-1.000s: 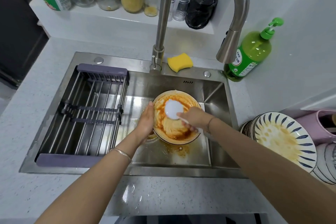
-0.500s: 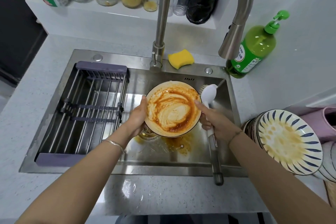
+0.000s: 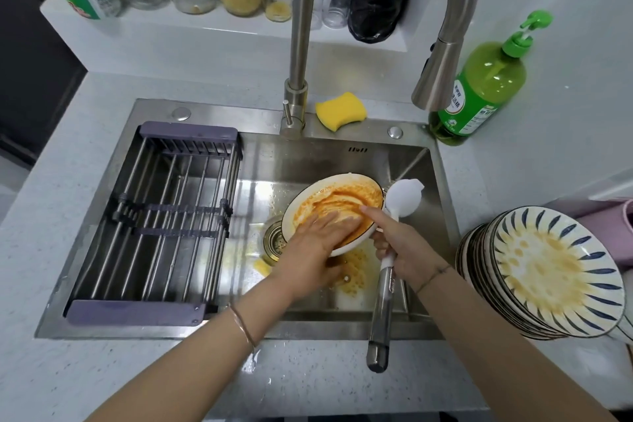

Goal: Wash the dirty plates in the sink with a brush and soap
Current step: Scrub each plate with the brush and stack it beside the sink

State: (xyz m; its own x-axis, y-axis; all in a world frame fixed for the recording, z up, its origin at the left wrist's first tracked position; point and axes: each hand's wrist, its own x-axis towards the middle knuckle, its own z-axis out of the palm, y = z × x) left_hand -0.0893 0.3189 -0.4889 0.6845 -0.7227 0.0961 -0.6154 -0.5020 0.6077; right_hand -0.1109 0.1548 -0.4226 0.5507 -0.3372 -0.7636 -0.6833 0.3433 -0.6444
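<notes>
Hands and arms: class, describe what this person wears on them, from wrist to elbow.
No sleeves or gloves show. The left hand has a thin metal bangle at its wrist; the right hand has a thin dark cord bracelet.

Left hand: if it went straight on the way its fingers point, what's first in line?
The left hand lies flat on the plate, fingers pointing up-right. First in line is probably the right hand, its forefinger at the plate's rim, then the brush. Depth is unclear.
</notes>
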